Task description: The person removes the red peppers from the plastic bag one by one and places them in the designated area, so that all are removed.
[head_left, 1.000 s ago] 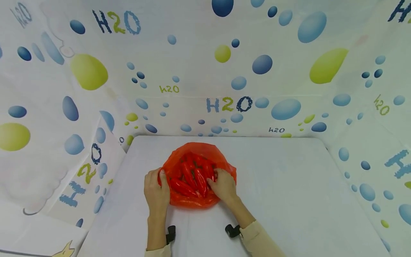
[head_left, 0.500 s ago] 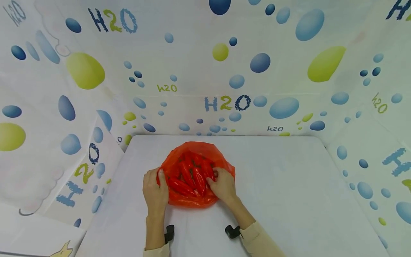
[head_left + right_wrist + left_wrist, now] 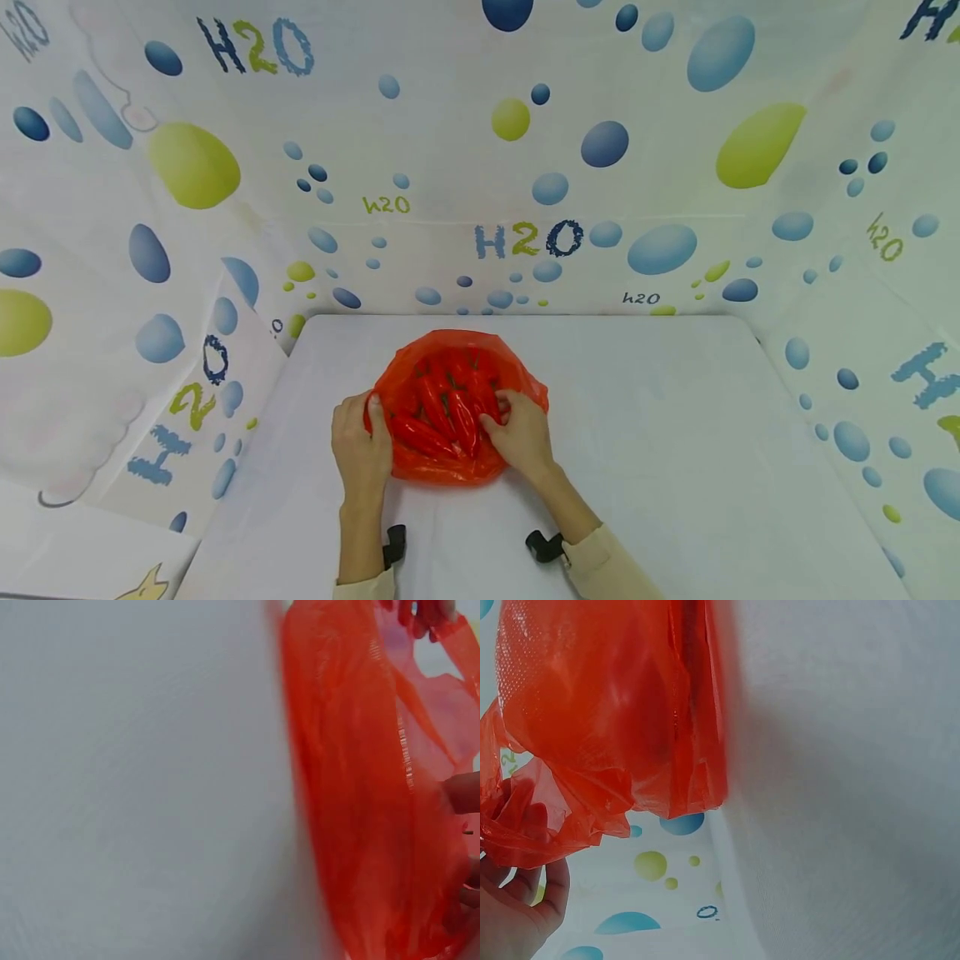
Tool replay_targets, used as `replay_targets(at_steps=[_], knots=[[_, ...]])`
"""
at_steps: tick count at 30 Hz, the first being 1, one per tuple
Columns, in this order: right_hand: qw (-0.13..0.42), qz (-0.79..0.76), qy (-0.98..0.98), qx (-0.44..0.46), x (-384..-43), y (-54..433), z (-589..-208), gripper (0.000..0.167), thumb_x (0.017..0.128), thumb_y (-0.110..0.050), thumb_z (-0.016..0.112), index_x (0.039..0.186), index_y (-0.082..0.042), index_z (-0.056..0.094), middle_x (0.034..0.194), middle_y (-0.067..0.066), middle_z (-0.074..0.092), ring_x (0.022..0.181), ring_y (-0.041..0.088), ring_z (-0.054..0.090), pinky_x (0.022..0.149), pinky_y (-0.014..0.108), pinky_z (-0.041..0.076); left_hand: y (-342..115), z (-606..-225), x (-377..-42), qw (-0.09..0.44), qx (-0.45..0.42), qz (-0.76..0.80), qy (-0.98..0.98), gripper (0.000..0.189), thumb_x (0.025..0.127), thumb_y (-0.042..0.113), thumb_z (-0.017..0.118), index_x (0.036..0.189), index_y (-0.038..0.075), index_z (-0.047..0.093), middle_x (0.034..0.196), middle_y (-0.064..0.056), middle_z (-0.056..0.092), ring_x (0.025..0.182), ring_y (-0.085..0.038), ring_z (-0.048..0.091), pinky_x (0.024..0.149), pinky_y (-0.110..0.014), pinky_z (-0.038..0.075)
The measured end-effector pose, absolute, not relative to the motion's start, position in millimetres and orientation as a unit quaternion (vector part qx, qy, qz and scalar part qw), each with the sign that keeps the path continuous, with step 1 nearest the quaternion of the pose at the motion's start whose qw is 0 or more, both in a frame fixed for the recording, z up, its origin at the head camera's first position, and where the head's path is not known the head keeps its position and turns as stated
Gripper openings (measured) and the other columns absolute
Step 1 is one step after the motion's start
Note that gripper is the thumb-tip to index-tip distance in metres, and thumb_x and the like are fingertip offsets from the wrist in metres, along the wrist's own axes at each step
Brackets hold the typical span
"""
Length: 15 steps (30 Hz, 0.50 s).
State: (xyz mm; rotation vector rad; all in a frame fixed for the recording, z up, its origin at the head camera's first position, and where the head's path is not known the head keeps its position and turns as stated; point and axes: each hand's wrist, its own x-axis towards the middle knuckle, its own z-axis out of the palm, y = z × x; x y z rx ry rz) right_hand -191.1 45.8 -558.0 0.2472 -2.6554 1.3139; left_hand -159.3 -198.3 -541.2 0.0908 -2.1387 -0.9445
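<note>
An orange-red plastic bag (image 3: 457,340) sits on the table with its mouth spread wide. Several glossy red chili peppers (image 3: 423,436) with green stems lie inside it. My left hand (image 3: 363,442) grips the bag's left rim, thumb inside the mouth; the left wrist view shows thin plastic bunched over its fingers (image 3: 551,900). On the right side my right hand (image 3: 523,433) reaches into the mouth, thumb and fingers curled round a chili pepper (image 3: 486,402) at the edge of the pile. In the right wrist view, the bag's side (image 3: 360,795) hides most of the contents.
The white table (image 3: 660,450) extends on both sides of the bag. A patterned sheet (image 3: 450,125) with blue and green spots stands behind it and along the left and right. Black wrist cameras (image 3: 543,546) sit on both forearms.
The head view has shifted slightly, so the whole scene sits a little further left. Both hands keep their places at the bag, and the peppers show hardly any movement.
</note>
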Motion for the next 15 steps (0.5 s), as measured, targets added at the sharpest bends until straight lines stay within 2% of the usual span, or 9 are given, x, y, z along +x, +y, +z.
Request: replay_targets(at_steps=[15], knots=[[0.104,0.468,-0.874,0.081,-181.6,50.5,-538.1,0.042,0.089,-0.021,0.083,0.123,-0.002,0.07,0.096,0.003,0.072,0.08,0.018,0.066,0.069,0.03,0.056,-197.3,-542.3,-160.0,0.394,0.028,-0.373,-0.84,0.022,0.107,0.011,0.057,0.111,-0.006,0.07,0.103,-0.02,0.068,0.096,-0.037,0.057,0.083,-0.044,0.045]])
